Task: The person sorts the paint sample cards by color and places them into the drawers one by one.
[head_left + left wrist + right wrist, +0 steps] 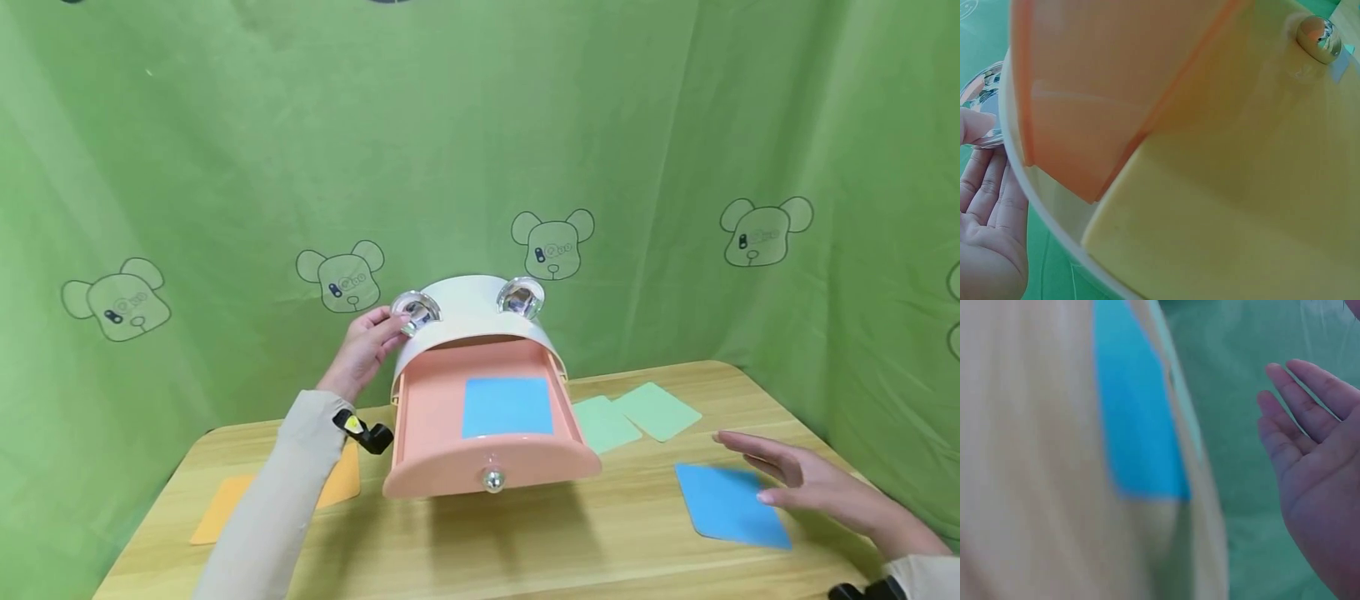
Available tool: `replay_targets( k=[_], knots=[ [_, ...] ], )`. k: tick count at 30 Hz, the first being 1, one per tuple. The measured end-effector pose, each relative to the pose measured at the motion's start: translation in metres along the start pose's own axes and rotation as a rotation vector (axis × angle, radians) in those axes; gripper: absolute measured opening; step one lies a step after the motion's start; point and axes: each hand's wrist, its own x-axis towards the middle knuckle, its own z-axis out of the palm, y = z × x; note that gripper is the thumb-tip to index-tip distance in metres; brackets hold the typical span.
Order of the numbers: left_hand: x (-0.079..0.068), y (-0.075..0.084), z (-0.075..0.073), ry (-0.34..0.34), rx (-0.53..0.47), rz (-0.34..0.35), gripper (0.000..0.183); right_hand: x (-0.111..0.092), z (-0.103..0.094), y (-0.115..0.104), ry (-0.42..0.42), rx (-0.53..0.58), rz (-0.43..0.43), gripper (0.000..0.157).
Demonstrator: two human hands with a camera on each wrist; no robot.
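A white box (pixel 468 307) with a rounded top and two silver round ears stands on the table. Its pink drawer (pixel 435 400) is pulled out toward me, and a blue card (pixel 507 407) lies flat inside. My left hand (pixel 360 354) pinches the silver ear (pixel 422 313) on the box's left side; the left wrist view shows the thumb on the ear (pixel 985 103) and the fingers beneath. At the right, my right hand (pixel 817 487) hovers over another blue card (pixel 720 504), fingers extended and holding nothing. In the right wrist view that card (pixel 1138 425) is apart from the hand.
Two green cards (pixel 658 411) lie to the right of the box, partly behind the drawer. Orange cards (pixel 223 508) lie at the left, partly hidden by my left sleeve. A silver knob (pixel 493 480) sticks out from the drawer front. Green curtain (pixel 637 125) surrounds the wooden table (pixel 622 550).
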Motion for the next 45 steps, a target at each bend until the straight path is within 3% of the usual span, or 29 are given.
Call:
replay_targets(
  k=[6,12,21,25,30,33,38,45],
  knots=[
    [-0.001,0.001,0.000,-0.005,0.000,0.013,0.010,-0.022,-0.005,0.022,0.019,0.067,0.000,0.068],
    [0.000,0.001,0.000,-0.009,0.005,0.012,0.009,-0.041,-0.005,0.036,0.054,0.083,0.072,0.066],
    [-0.004,0.002,-0.002,-0.011,0.012,0.014,0.012,-0.052,-0.004,0.039,0.056,0.061,0.178,0.066],
    [-0.004,0.002,-0.003,-0.010,0.009,0.017,0.013,-0.049,-0.001,0.036,0.050,-0.037,0.211,0.071],
    [-0.004,0.002,-0.004,-0.009,0.007,0.019,0.015,-0.047,0.004,0.036,0.073,-0.265,0.172,0.079],
    [-0.004,0.002,-0.004,-0.014,0.012,0.021,0.017,-0.047,0.004,0.036,0.084,-0.340,0.143,0.083],
    [-0.004,0.002,-0.004,-0.013,0.015,0.027,0.017,-0.045,0.005,0.034,0.087,-0.396,0.139,0.084],
    [-0.003,0.001,-0.001,-0.027,0.011,0.025,0.012,-0.048,0.007,0.032,0.091,-0.383,0.169,0.085]
  ],
)
